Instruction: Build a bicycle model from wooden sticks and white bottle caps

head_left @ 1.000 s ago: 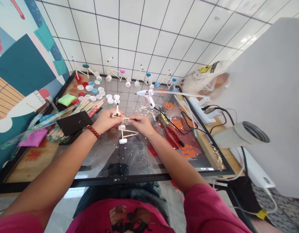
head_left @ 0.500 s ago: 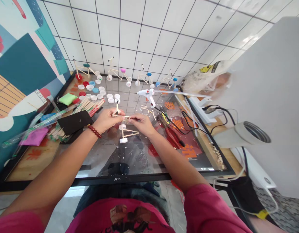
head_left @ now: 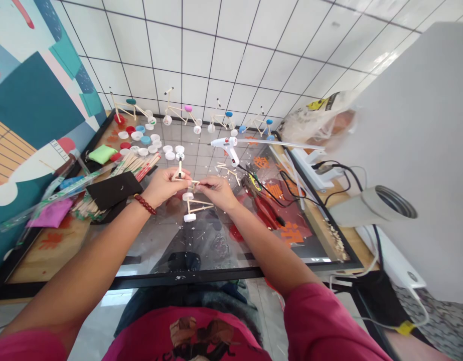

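Observation:
Over the table's middle, my left hand is closed around a small frame of pale wooden sticks, whose upright piece has dark ends. My right hand pinches the right end of the same frame, fingertips close to the left ones. Fingers cover part of the joint between them. Just below, another stick frame rests on the glass, with a white bottle cap at its lower corner and a second cap near my fingers.
Small stick bicycles with cap wheels line the back edge. A white glue gun, cut stick pieces and red-handled pliers lie to the right. Loose bottle caps, a bundle of sticks and black card are left.
Both hands stay together on the stick frame, with the right fingertips shifting slightly at its end. The whole view has moved a little.

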Demonstrator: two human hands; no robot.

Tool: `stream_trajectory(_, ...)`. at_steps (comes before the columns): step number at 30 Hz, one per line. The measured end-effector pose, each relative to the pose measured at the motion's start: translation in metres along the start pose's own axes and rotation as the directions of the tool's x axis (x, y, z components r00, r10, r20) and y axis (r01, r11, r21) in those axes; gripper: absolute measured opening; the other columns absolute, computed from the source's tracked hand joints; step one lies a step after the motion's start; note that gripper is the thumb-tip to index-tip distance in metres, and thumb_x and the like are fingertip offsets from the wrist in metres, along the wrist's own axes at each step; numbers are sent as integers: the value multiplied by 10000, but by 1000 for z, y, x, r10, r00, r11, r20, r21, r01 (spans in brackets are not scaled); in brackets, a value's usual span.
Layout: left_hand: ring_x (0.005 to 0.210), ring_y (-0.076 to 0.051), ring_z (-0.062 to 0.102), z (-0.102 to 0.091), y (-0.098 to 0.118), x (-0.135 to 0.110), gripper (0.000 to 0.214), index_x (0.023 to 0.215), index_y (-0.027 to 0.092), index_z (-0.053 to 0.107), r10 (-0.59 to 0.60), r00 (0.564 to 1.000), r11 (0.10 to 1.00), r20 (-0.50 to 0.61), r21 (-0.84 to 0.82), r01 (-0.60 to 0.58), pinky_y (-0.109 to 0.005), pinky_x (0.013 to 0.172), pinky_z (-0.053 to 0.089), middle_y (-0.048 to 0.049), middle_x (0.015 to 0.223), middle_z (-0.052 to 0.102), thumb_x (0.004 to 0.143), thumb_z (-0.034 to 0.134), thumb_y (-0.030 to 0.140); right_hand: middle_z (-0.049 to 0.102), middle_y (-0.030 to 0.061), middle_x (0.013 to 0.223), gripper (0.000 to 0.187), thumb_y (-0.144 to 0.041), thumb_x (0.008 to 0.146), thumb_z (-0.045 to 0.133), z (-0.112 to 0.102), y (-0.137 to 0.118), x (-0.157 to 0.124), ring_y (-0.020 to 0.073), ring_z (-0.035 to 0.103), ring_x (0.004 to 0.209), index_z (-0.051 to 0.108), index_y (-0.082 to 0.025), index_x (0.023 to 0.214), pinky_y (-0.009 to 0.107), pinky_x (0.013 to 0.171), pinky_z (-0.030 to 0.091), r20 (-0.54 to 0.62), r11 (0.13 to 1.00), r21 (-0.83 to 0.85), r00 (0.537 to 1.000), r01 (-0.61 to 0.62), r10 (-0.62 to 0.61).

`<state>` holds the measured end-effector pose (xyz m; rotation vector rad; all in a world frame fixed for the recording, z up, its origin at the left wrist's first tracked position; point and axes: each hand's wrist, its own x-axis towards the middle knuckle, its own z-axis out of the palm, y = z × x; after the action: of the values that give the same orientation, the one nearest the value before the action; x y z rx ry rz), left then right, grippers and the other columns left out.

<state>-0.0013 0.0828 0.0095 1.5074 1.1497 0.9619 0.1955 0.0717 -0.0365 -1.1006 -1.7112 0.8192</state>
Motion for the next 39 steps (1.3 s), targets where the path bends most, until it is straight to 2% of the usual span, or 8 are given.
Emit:
stream_trajectory(5,786,-180,668,2,2,-1,257,703,171,748,-26,1000,998,-3,-52,26,-275,657,536,-81,1069,744,579,826,383,748,0,762,100,-228,830,702,0,1,0,147,658,755,786,-232,775,263,747,489,2,1000,-17,1000,-10,10)
stream_trajectory(13,736,-187,655,2,3,-1,307,747,191,751,-45,999,998,-11,-39,45,-290,639,525,-56,916,754,563,836,422,751,-1,756,100,-198,814,700,0,0,0,145,657,741,789,-228,779,264,740,492,4,1000,12,1000,7,-7)
stream_trajectory(22,769,-192,659,2,6,-2,301,711,182,742,-37,999,998,9,-44,38,-297,658,533,-73,974,750,561,830,427,752,5,771,96,-263,829,694,0,-1,-1,151,658,735,779,-226,805,276,732,503,9,1000,19,1000,2,-2)
stream_trajectory(27,766,-200,667,3,7,-2,361,825,162,742,-60,998,996,-8,-72,59,-306,658,537,-75,883,739,581,828,415,742,8,776,190,-339,805,720,2,1,-1,151,649,699,753,-203,934,282,701,502,26,996,87,999,-31,29)
stream_trajectory(31,778,-212,686,1,5,0,543,1052,155,720,-97,995,994,-5,-59,97,-315,639,539,-100,1020,723,586,835,411,741,8,777,146,-319,816,672,2,2,0,145,649,711,747,-195,836,270,711,500,9,994,91,998,-65,64)
stream_trajectory(33,967,-270,691,-2,2,2,662,1166,167,681,-60,998,996,0,-66,60,-342,725,557,-126,1170,694,567,855,387,735,3,757,153,-322,814,660,2,2,0,142,643,708,739,-193,794,260,707,492,-13,993,90,997,-81,82)
stream_trajectory(36,1288,-330,551,-7,-3,6,816,1282,181,614,35,999,998,21,-59,-34,-406,971,510,-150,1373,602,528,886,330,726,-3,743,177,-348,806,662,3,2,0,140,629,701,730,-188,775,256,709,484,-60,992,73,993,-99,103)
stream_trajectory(39,1335,-331,512,-11,-8,9,918,1372,184,539,66,996,998,63,-19,-65,-453,1086,432,-158,1457,534,530,886,305,714,-6,728,198,-370,801,665,2,4,0,138,609,683,729,-183,789,259,706,479,-109,992,69,987,-109,116)
